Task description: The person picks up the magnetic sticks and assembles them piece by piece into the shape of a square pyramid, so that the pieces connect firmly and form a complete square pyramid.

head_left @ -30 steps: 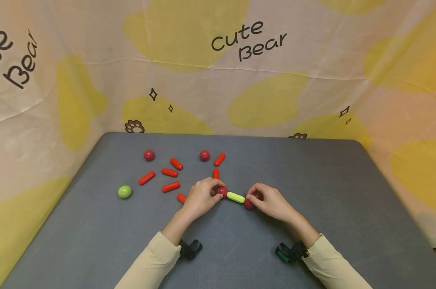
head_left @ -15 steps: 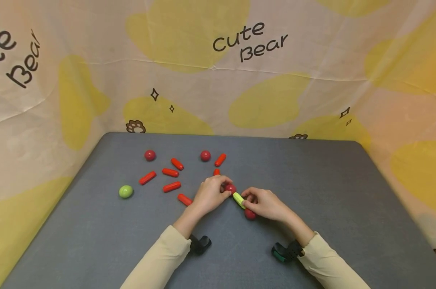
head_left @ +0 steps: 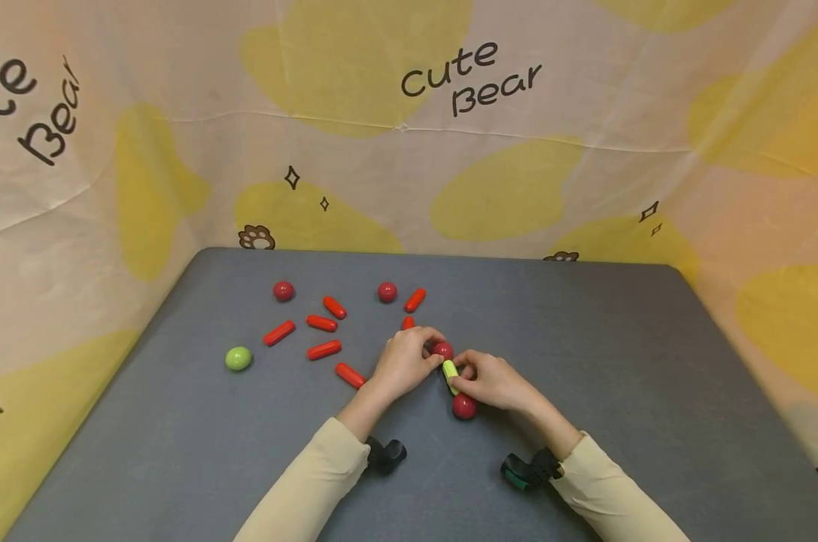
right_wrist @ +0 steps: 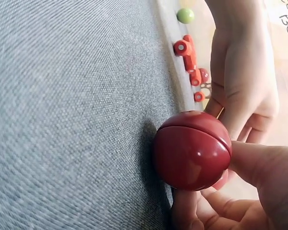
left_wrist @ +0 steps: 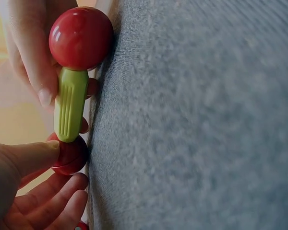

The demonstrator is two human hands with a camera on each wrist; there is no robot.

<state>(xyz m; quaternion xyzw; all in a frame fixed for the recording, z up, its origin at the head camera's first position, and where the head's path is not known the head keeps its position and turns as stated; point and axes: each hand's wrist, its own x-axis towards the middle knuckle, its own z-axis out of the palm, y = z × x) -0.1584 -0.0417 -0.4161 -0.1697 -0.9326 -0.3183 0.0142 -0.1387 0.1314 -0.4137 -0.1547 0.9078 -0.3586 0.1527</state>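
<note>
A yellow-green grooved rod (left_wrist: 71, 105) joins two glossy red balls, one at each end. My left hand (head_left: 402, 363) pinches the far red ball (left_wrist: 71, 157) between thumb and fingers. On the rod, the thumb and fingers of my right hand (head_left: 493, 382) take hold from the right side. The near red ball (head_left: 465, 406) sits free of both hands at the rod's front end; a seam line runs round it in the right wrist view, where it hides most of the rod. Part of the far ball is covered by the left fingers.
Several red rods (head_left: 323, 350) lie scattered left of the hands, with one more (head_left: 415, 299) beyond them. Two loose red balls (head_left: 283, 291) rest toward the back. A green ball (head_left: 238, 358) is at the left. The grey table (head_left: 618, 339) ends at a patterned cloth.
The joined piece has swung from lying crosswise to pointing toward the person. My right hand has shifted from the near ball onto the rod; my left hand has moved slightly right with the far ball.
</note>
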